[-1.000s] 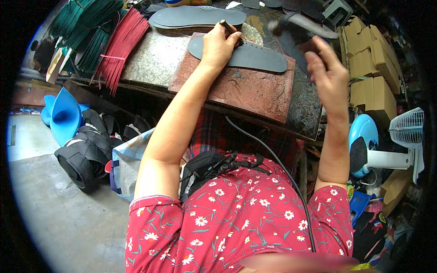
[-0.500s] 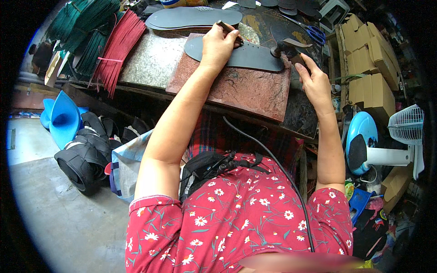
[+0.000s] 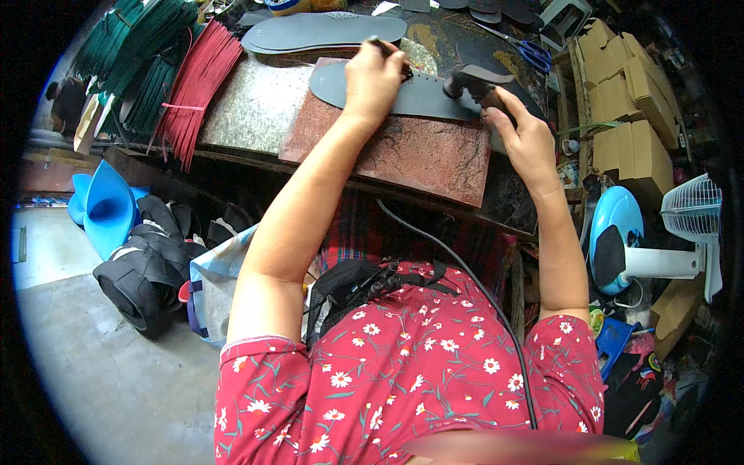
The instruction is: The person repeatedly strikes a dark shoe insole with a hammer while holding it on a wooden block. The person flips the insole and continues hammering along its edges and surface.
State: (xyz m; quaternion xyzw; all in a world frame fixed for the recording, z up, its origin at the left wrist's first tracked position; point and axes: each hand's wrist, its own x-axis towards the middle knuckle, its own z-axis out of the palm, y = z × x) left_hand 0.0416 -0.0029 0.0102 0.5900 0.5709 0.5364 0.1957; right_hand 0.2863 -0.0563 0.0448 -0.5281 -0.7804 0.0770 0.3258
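The grey sole (image 3: 403, 94) lies on the red slab (image 3: 403, 151) of your desk (image 3: 256, 101), long axis left to right, with your left hand (image 3: 373, 77) closed around a small punch and your right hand (image 3: 521, 133) gripping the hammer (image 3: 474, 80) at its right end.

A matt grey rubbery sole (image 3: 422, 97) lies on a rough, speckled reddish stone slab (image 3: 403, 151).
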